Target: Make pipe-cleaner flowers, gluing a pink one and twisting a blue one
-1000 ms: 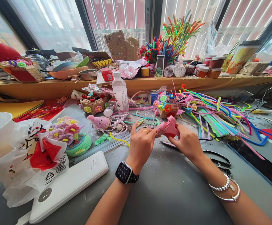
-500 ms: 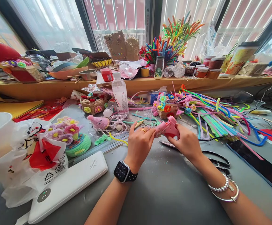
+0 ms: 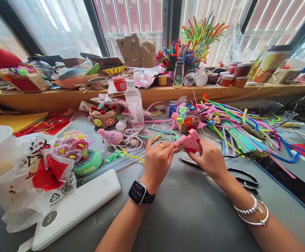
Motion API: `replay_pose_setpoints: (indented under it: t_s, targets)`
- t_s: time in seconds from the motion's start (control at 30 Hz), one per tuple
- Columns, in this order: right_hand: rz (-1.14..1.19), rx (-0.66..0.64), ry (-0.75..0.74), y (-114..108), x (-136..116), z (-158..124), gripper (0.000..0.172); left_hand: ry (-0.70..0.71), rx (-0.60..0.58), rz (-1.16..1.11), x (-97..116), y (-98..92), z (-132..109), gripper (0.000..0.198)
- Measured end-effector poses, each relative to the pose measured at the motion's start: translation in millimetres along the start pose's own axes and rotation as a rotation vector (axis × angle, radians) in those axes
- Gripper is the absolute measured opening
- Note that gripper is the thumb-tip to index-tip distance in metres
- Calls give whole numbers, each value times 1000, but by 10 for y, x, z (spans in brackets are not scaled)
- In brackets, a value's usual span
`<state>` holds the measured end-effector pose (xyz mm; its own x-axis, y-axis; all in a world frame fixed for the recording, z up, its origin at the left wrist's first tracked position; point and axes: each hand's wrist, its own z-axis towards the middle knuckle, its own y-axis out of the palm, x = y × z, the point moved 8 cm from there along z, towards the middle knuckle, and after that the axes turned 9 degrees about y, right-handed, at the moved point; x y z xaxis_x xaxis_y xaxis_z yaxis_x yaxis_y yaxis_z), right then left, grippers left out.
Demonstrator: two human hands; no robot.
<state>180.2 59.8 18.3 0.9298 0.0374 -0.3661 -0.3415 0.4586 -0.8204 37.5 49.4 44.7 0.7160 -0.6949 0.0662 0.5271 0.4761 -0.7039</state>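
A pink glue gun is gripped in my right hand over the grey table, its nozzle pointing left. My left hand, with a watch on the wrist, is closed in a pinch just in front of the nozzle; what the fingers pinch is too small to make out. A small basket of pipe-cleaner flowers stands just behind both hands. Clear glue sticks lie on the table left of my left hand.
A heap of coloured pipe cleaners spreads to the right, black scissors near my right forearm. A white power bank and plastic bag lie front left. A bottle, a flower pot and a cluttered windowsill sit behind.
Almost nothing differs; both hands and the glue gun have shifted only slightly and keep the same grip.
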Motion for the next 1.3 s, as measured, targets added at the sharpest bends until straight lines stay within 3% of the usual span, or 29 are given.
replay_pose_setpoints:
  t_s: [0.23, 0.37, 1.3]
  targets:
    - [48, 35, 37, -38, 32, 16, 25, 159, 133, 111, 168, -147, 16, 22]
    - [63, 19, 63, -35, 45, 23, 22, 218, 111, 130, 247, -133, 10, 30]
    - [136, -90, 117, 25, 54, 32, 23, 138, 64, 65, 152, -31, 5, 26]
